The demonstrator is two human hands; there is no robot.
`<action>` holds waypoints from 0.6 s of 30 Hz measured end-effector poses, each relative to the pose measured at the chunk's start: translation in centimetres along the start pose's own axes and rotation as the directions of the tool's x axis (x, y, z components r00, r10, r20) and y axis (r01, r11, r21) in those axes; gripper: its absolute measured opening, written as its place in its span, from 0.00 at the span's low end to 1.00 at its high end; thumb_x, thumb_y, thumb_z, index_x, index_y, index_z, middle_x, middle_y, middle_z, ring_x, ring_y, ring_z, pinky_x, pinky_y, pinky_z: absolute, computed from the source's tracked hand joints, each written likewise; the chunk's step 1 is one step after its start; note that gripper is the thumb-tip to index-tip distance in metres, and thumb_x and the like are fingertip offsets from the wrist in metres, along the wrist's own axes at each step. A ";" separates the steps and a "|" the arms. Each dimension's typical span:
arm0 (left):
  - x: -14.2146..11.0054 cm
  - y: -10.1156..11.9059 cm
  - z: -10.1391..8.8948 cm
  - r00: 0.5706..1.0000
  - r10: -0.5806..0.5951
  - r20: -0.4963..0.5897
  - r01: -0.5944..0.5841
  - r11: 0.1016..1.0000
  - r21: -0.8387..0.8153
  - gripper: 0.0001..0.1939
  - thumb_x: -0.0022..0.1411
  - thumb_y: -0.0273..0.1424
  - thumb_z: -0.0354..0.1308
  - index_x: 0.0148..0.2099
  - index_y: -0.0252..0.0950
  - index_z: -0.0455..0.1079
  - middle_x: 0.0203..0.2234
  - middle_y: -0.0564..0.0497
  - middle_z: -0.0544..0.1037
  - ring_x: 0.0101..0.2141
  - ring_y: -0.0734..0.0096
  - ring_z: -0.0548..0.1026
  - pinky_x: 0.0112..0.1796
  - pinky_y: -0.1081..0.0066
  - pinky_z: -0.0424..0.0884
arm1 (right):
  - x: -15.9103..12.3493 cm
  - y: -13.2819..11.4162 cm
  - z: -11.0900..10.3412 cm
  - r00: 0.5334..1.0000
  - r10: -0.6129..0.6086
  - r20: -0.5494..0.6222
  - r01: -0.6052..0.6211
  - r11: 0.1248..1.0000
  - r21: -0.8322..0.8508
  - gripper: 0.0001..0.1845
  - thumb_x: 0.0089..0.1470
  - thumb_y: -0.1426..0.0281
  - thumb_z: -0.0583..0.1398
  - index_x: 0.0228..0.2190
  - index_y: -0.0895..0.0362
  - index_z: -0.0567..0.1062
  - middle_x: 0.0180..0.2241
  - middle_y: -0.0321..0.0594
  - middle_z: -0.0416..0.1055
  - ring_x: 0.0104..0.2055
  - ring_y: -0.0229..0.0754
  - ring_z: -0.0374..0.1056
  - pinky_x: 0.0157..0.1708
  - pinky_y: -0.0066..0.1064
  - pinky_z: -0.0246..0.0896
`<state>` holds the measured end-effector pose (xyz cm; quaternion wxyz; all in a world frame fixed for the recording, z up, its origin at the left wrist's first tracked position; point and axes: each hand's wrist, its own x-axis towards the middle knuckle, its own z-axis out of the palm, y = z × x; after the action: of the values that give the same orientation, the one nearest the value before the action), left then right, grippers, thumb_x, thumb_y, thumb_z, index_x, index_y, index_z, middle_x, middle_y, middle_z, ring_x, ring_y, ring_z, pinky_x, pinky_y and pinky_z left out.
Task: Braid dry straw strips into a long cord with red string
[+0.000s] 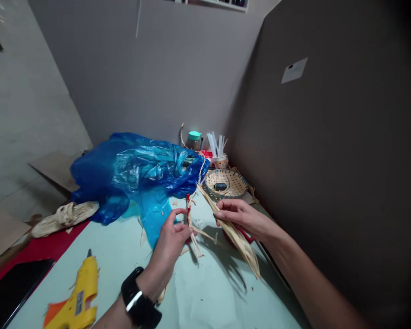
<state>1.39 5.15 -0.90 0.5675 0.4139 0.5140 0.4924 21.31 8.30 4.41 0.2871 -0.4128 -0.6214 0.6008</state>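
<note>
My right hand (239, 217) pinches a long, pale dried husk strip (241, 242), whose wide end hangs down toward the table's front. The strip's upper tip meets a thin braided cord (201, 169) that runs back toward a jar. Loose ends of the braid (196, 244) hang at my left hand (174, 235), which wears a black watch on its wrist; its thumb and fingers are closed on them. Behind the left fingers a slim red thing (188, 205) is partly hidden. Red handles (245, 235), perhaps of scissors, show under my right hand.
A blue plastic bag (133, 169) fills the back left. A woven tray (238, 185) holds a dark thread spool (220, 187). Behind stand a green-lidded jar (194, 139) and a cup of glue sticks (221, 161). A yellow glue gun (80, 292) lies front left, near a black phone-like slab (17, 288).
</note>
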 end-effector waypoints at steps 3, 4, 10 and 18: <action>-0.3 0.3 0.0 0.999 0.028 0.046 -0.029 1.000 0.011 0.16 0.50 0.30 0.59 0.43 0.38 0.67 0.21 0.56 0.74 0.16 0.82 0.61 0.18 0.79 0.50 | 0.5 1.1 1.2 0.999 -0.001 0.040 0.000 0.999 0.047 0.16 0.45 0.60 0.65 0.29 0.58 0.68 0.24 0.31 0.64 0.23 0.31 0.57 0.23 0.22 0.49; -0.3 0.3 0.0 0.998 0.030 0.056 -0.031 0.999 0.028 0.13 0.50 0.30 0.59 0.40 0.36 0.69 0.21 0.55 0.73 0.16 0.82 0.61 0.18 0.79 0.50 | 0.7 1.4 1.5 0.999 -0.019 0.045 0.017 0.999 0.035 0.16 0.45 0.59 0.65 0.28 0.58 0.68 0.24 0.31 0.63 0.23 0.31 0.56 0.23 0.23 0.48; -0.2 0.1 0.2 0.995 0.032 0.092 -0.040 0.995 0.089 0.06 0.51 0.29 0.58 0.33 0.34 0.74 0.15 0.57 0.68 0.17 0.80 0.60 0.22 0.76 0.56 | 1.8 3.0 2.6 0.993 -0.117 -0.032 0.108 0.973 -0.204 0.18 0.47 0.56 0.63 0.27 0.59 0.68 0.23 0.30 0.62 0.24 0.32 0.55 0.23 0.24 0.47; -0.4 0.5 0.1 0.994 0.046 0.100 -0.055 0.995 0.080 0.07 0.51 0.32 0.61 0.29 0.32 0.74 0.21 0.52 0.74 0.22 0.77 0.66 0.25 0.76 0.60 | 1.2 3.3 3.5 0.987 -0.153 -0.044 0.105 0.834 -0.541 0.16 0.51 0.58 0.59 0.25 0.59 0.70 0.22 0.31 0.64 0.25 0.34 0.57 0.23 0.24 0.47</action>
<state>1.46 4.86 -0.33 0.5618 0.4735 0.4948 0.4640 18.25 7.38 0.63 0.2264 -0.4591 -0.7782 0.3638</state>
